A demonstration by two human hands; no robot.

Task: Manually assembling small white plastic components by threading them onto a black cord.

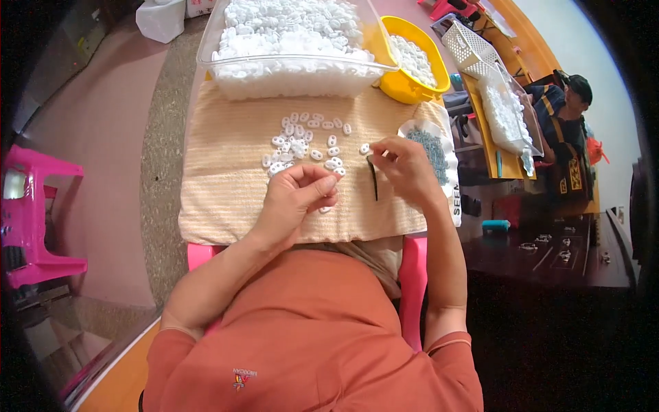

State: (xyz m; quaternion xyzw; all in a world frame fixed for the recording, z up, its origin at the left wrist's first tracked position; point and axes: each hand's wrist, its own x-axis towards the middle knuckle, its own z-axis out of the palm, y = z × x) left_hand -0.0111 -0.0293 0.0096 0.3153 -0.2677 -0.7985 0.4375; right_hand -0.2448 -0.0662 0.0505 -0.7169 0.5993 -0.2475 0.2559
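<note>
My left hand (pixel 295 199) is over the near middle of the towel, thumb and forefinger pinched together. A small white plastic piece with two holes (pixel 340 171) shows at those fingertips. To the right, my right hand (pixel 410 169) is also closed in a pinch; whatever its fingertips hold is too small to make out. A single white piece (pixel 364 148) lies right by them, and a thin black stick-like tool (pixel 375 182) runs down the towel just below. Loose white two-holed pieces (pixel 297 147) are scattered beyond my left hand.
A clear bin (pixel 223 72) heaped with white pieces stands at the far side of the towel (pixel 226 158), beside a yellow basin (pixel 439 88). Small grey metal parts (pixel 429 151) fill a white bag at right. Pink stool (pixel 41 213) at left; a person (pixel 559 117) sits far right.
</note>
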